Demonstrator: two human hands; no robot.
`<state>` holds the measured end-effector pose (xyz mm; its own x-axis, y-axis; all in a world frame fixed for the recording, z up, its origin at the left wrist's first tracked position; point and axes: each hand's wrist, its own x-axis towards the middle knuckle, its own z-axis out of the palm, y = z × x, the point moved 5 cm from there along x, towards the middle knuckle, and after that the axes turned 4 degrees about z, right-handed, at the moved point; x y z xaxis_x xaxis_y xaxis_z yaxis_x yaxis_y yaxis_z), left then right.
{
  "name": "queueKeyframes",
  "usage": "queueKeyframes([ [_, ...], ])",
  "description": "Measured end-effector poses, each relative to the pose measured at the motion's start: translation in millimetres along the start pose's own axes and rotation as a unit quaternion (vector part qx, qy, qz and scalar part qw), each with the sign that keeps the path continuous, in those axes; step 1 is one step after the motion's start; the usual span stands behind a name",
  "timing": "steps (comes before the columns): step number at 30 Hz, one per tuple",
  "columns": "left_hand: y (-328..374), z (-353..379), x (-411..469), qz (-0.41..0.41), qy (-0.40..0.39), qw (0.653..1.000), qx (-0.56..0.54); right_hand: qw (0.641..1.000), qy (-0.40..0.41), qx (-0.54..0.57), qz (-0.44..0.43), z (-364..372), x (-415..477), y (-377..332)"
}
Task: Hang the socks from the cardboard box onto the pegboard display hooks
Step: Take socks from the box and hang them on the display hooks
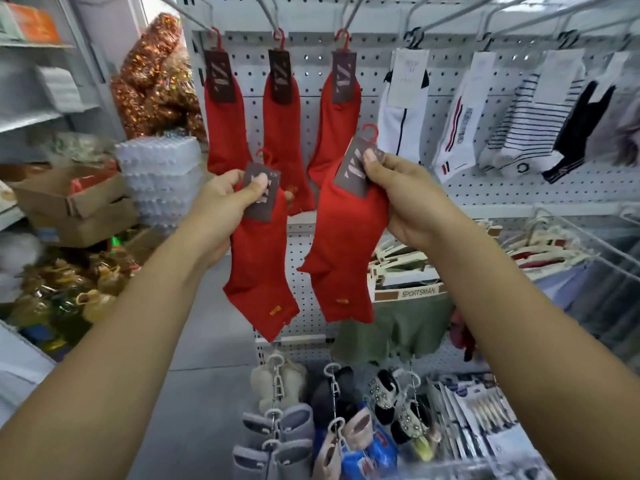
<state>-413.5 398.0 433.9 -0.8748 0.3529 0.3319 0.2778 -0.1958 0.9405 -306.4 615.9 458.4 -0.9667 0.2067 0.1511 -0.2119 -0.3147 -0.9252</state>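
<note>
My left hand point(221, 202) grips a red sock pair point(259, 271) by its dark label, thumb on the front. My right hand point(401, 199) pinches a second red sock pair point(346, 251) by its label, whose red plastic hook point(370, 131) points up. Both pairs hang free in front of the white pegboard point(450, 36). Three red sock pairs point(280, 109) hang above on the metal display hooks point(270, 15). The cardboard box point(79, 206) stands open at the left, with something red inside.
White, striped and black socks point(512, 116) hang on the hooks to the right. Below hang underwear packs point(405, 292), slippers and small goods point(332, 410). A clear bin wall point(588, 254) juts out at the right. Shelves, tinsel and stacked trays point(162, 174) crowd the left.
</note>
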Motion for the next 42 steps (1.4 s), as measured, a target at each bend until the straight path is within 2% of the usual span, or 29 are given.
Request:
queueKeyframes([
  [5, -18, 10, 5, -0.052, -0.019, 0.996, -0.073, 0.997, 0.035, 0.024, 0.062, -1, 17, 5],
  [11, -20, 41, 9, -0.117, -0.098, 0.985, -0.077, 0.979, 0.125, 0.056, 0.153, -14, 41, 31],
  [15, -17, 46, 15, -0.136, -0.114, 0.981, -0.076, 0.972, 0.152, 0.066, 0.167, -24, 48, 40],
  [18, -18, 51, 16, -0.146, -0.131, 0.98, -0.036, 0.97, 0.156, 0.068, 0.174, -26, 49, 43],
  [21, -17, 57, 16, -0.145, -0.142, 0.979, 0.012, 0.972, 0.141, 0.075, 0.173, -22, 48, 40],
  [23, -16, 58, 19, -0.138, -0.124, 0.982, 0.018, 0.978, 0.103, 0.08, 0.165, -17, 41, 38],
  [27, -17, 49, 22, -0.163, -0.064, 0.984, -0.035, 0.977, -0.095, 0.067, 0.178, -5, 5, 48],
  [29, -18, 43, 24, -0.193, -0.051, 0.978, -0.058, 0.973, -0.136, 0.005, 0.187, -4, -16, 65],
  [32, -21, 31, 27, -0.219, -0.04, 0.974, -0.045, 0.97, -0.122, -0.072, 0.196, -4, -33, 84],
  [36, -25, 14, 28, -0.249, -0.045, 0.967, -0.038, 0.965, -0.106, -0.087, 0.224, -7, -45, 92],
  [42, -30, 10, 27, -0.263, -0.049, 0.962, -0.047, 0.968, -0.092, -0.087, 0.215, -3, -51, 91],
])
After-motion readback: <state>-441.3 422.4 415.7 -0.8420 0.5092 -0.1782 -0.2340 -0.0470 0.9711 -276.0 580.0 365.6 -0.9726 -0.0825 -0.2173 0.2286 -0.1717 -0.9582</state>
